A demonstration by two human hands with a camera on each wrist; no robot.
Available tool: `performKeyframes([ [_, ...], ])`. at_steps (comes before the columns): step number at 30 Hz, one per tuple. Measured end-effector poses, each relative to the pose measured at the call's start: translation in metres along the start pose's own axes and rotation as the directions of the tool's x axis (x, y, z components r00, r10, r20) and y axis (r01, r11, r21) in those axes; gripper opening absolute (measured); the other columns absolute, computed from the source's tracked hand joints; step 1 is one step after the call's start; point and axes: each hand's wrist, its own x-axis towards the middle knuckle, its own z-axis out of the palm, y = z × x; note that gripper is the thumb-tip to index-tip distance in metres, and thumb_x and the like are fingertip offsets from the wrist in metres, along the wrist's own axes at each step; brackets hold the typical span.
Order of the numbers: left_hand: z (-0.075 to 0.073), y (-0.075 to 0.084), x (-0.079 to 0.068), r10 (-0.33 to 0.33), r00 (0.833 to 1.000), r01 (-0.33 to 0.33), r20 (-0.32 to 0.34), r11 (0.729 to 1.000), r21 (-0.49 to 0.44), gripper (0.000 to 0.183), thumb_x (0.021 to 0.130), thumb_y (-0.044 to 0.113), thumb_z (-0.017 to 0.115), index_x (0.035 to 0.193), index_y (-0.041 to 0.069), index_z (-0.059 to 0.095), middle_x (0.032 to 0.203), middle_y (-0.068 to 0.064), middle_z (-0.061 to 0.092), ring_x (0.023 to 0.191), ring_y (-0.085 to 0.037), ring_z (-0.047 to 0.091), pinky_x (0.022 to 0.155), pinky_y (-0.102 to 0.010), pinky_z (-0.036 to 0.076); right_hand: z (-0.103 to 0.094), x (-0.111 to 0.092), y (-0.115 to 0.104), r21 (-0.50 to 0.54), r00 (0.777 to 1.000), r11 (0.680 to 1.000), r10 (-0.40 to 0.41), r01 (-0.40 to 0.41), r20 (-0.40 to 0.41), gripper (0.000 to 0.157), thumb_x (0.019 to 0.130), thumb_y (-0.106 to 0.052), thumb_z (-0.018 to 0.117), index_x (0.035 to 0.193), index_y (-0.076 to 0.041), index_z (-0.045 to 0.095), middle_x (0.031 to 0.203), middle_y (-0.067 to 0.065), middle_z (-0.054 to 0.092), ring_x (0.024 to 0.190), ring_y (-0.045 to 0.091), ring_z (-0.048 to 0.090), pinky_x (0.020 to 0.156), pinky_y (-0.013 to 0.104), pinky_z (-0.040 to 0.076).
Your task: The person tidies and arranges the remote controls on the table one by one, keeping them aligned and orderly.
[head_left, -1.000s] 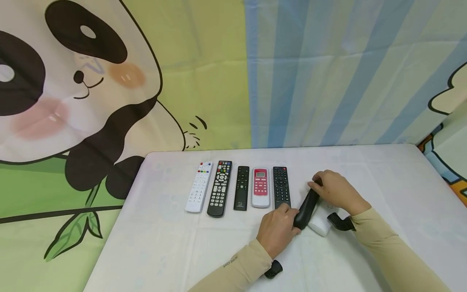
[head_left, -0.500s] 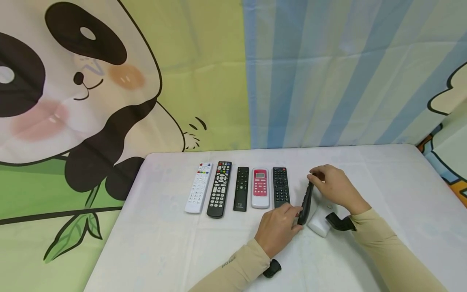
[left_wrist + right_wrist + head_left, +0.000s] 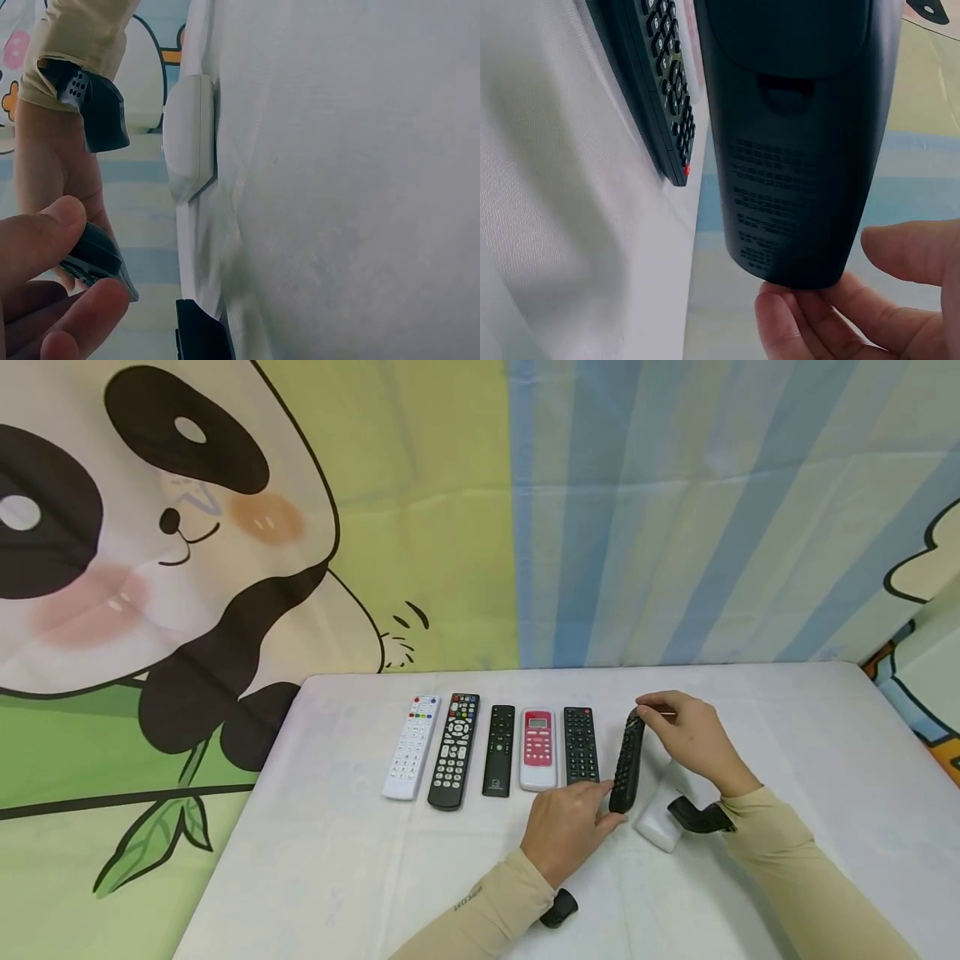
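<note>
A black remote control (image 3: 627, 764) is held tilted above the table between both hands, its buttons facing left in the head view. My left hand (image 3: 564, 831) pinches its near end between thumb and fingers, also seen in the left wrist view. At the far end are the curled fingertips and thumb of my right hand (image 3: 692, 735). The right wrist view shows the back of this remote (image 3: 795, 172), with fingers beneath its end and the thumb beside its edge. A white remote-like device (image 3: 660, 818) lies on the table below the right wrist, partly hidden.
Left of the hands, a row lies on the white-covered table (image 3: 315, 877): a white remote (image 3: 412, 747), a large black remote (image 3: 453, 752), a slim black remote (image 3: 498, 752), a red-and-white remote (image 3: 537, 749) and another black remote (image 3: 581, 743). A printed curtain (image 3: 442, 527) hangs behind.
The held black remote has turned from showing its smooth back, through edge-on, to showing its buttons. Its far end has risen slightly with my right hand; the left hand has barely moved.
</note>
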Motion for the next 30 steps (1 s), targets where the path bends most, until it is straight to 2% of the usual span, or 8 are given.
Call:
performKeyframes([
  [9, 0.000, 0.001, 0.001, -0.036, 0.999, 0.036, 0.019, 0.999, -0.006, 0.038, 0.081, 0.041, 0.083, 0.106, 0.013, 0.079, 0.092, 0.004, 0.077, 0.067, -0.002, 0.068, 0.055, -0.013, 0.047, 0.000, 0.002, 0.004, 0.043, 0.998, 0.999, 0.033, -0.031, -0.051, 0.040, 0.106, -0.032, 0.052, 0.127, -0.001, 0.067, 0.121, 0.023, 0.067, 0.106, 0.044, 0.065, 0.083, 0.057, 0.052],
  [14, 0.001, 0.001, 0.003, -0.065, 0.997, 0.066, 0.043, 0.998, -0.023, 0.040, 0.081, 0.041, 0.083, 0.108, 0.012, 0.079, 0.092, 0.003, 0.077, 0.067, -0.001, 0.068, 0.055, -0.012, 0.047, 0.000, 0.003, 0.004, 0.072, 0.997, 0.996, 0.053, -0.049, -0.057, 0.039, 0.105, -0.034, 0.052, 0.127, -0.005, 0.068, 0.119, 0.019, 0.069, 0.106, 0.038, 0.064, 0.081, 0.051, 0.051],
  [17, 0.001, 0.001, 0.004, -0.073, 0.996, 0.075, 0.046, 0.997, -0.032, 0.042, 0.081, 0.042, 0.083, 0.108, 0.012, 0.078, 0.088, 0.004, 0.076, 0.067, -0.001, 0.067, 0.055, -0.012, 0.047, 0.000, 0.004, 0.004, 0.092, 0.997, 0.994, 0.063, -0.059, -0.044, 0.039, 0.105, -0.035, 0.053, 0.127, -0.006, 0.068, 0.119, 0.017, 0.069, 0.105, 0.036, 0.064, 0.080, 0.047, 0.049],
  [22, 0.001, 0.002, 0.004, -0.093, 0.994, 0.097, 0.066, 0.993, -0.068, 0.043, 0.080, 0.043, 0.083, 0.108, 0.011, 0.078, 0.073, 0.009, 0.071, 0.060, 0.003, 0.060, 0.052, -0.011, 0.042, 0.001, 0.006, 0.007, 0.117, 0.997, 0.991, 0.073, -0.068, -0.036, 0.039, 0.104, -0.036, 0.055, 0.125, -0.006, 0.069, 0.120, 0.016, 0.069, 0.106, 0.036, 0.064, 0.080, 0.045, 0.048],
  [26, 0.003, 0.003, 0.005, -0.130, 0.986, 0.141, 0.104, 0.985, -0.102, 0.043, 0.081, 0.043, 0.082, 0.109, 0.011, 0.078, 0.074, 0.008, 0.072, 0.059, 0.005, 0.057, 0.052, -0.010, 0.041, 0.000, 0.008, 0.010, 0.152, 0.996, 0.986, 0.074, -0.067, -0.041, 0.037, 0.104, -0.035, 0.056, 0.123, -0.007, 0.070, 0.118, 0.016, 0.070, 0.108, 0.035, 0.064, 0.083, 0.045, 0.047],
  [30, 0.002, 0.005, 0.007, -0.197, 0.968, 0.222, 0.154, 0.961, -0.165, 0.041, 0.081, 0.040, 0.083, 0.108, 0.010, 0.078, 0.082, 0.004, 0.075, 0.060, 0.008, 0.057, 0.054, -0.009, 0.041, 0.000, 0.009, 0.011, 0.199, 0.997, 0.979, 0.063, -0.054, -0.039, 0.038, 0.104, -0.033, 0.057, 0.124, -0.004, 0.068, 0.119, 0.017, 0.069, 0.112, 0.035, 0.062, 0.090, 0.051, 0.046],
])
